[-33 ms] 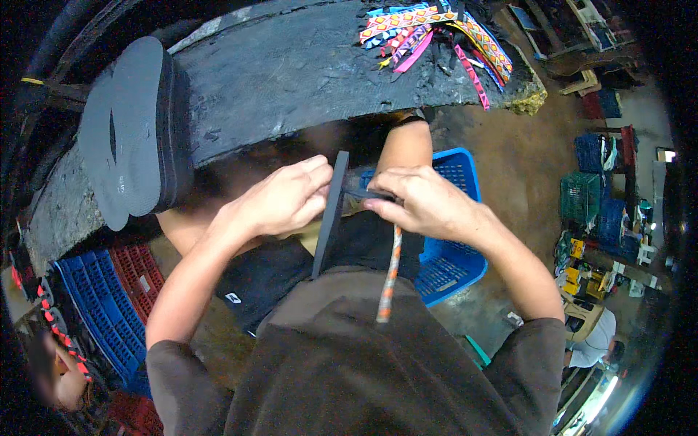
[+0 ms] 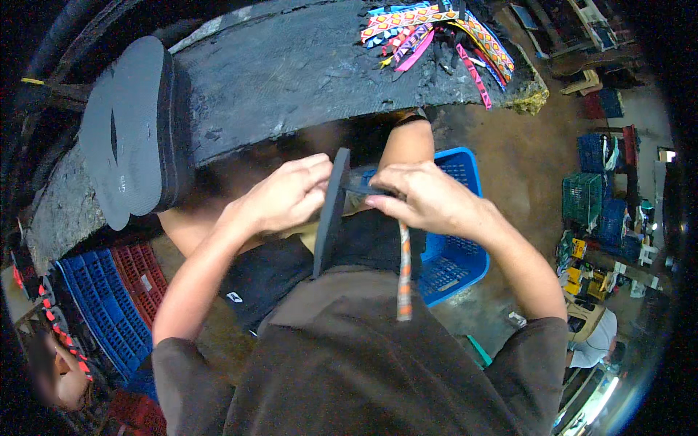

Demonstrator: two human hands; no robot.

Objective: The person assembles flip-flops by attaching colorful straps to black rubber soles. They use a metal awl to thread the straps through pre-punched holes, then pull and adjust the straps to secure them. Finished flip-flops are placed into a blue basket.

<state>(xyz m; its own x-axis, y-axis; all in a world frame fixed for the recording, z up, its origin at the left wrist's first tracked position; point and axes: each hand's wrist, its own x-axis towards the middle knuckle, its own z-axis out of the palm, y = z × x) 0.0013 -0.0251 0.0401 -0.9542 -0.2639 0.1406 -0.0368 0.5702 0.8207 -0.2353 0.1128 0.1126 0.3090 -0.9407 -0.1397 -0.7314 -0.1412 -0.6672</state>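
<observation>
Upright on edge over my lap is a dark grey sandal sole (image 2: 331,218). My left hand (image 2: 280,196) grips it from the left, its fingers curled against the sole's face near the top. A dark strap end (image 2: 354,187) runs from the sole's right face into my right hand (image 2: 429,196), which pinches it between thumb and fingers. From below my right hand hangs an orange, grey and white patterned sandal strap (image 2: 404,280). Whether both strap parts are one piece is hidden by the hand.
A worn black bench (image 2: 269,80) spans ahead, bearing stacked grey soles (image 2: 123,131) at left and several colourful straps (image 2: 429,36) at far right. A blue basket (image 2: 465,269) stands right of my legs. Blue crates (image 2: 102,312) lie left. Another person (image 2: 596,338) is at right.
The hanging patterned strap has swung slightly to the right. The sole has turned a little, showing more of its face. Both hands keep their holds.
</observation>
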